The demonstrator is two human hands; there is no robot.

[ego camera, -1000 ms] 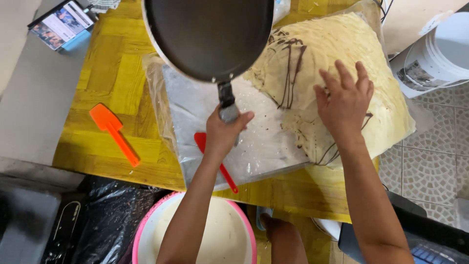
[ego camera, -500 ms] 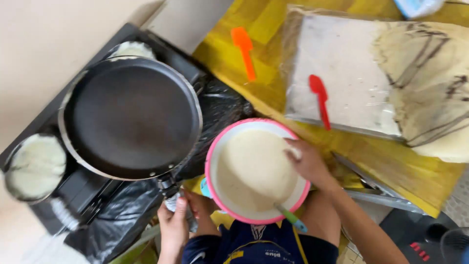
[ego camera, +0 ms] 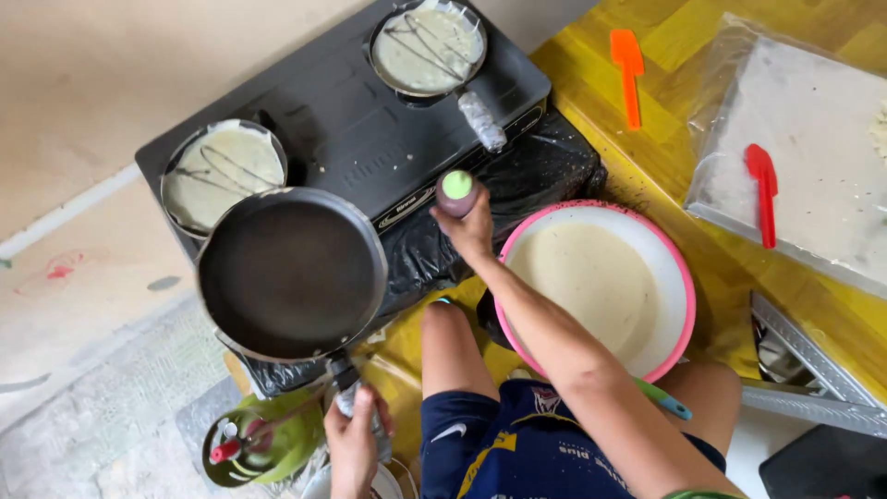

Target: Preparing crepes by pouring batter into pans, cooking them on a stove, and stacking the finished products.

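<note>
Left hand (ego camera: 356,439) has its grip pressed around the handle (ego camera: 346,383) of the empty dark pan (ego camera: 291,273), held out level over the near left corner of the stove (ego camera: 370,139). Risk: the pan hangs from one hand at the far end of its handle; a slack wrist could tip it onto the small pan (ego camera: 222,168) that its rim overlaps, or onto the green gas cylinder (ego camera: 254,444) on the floor below.

The small pan and a second pan (ego camera: 428,46) at the stove's rear each carry pale batter marked with dark lines. Risk: both sit unattended and could overcook while both hands are busy.

Right hand (ego camera: 469,226) has its grip pinching a small bottle (ego camera: 457,192) with a green top, upright, above the stove's front edge. Risk: a drip or spill onto the hot surface or the black plastic sheet (ego camera: 545,166) beside it.

The forearm crosses the pink-rimmed bowl (ego camera: 688,296), which is nearly full of pale batter and sits at the yellow bench (ego camera: 647,166) edge, touching the person's knee. Risk: a knock of elbow or knee could slop it.

The pan's inside looks matt, dry and clean. The bottle is dark, small and round.
</note>
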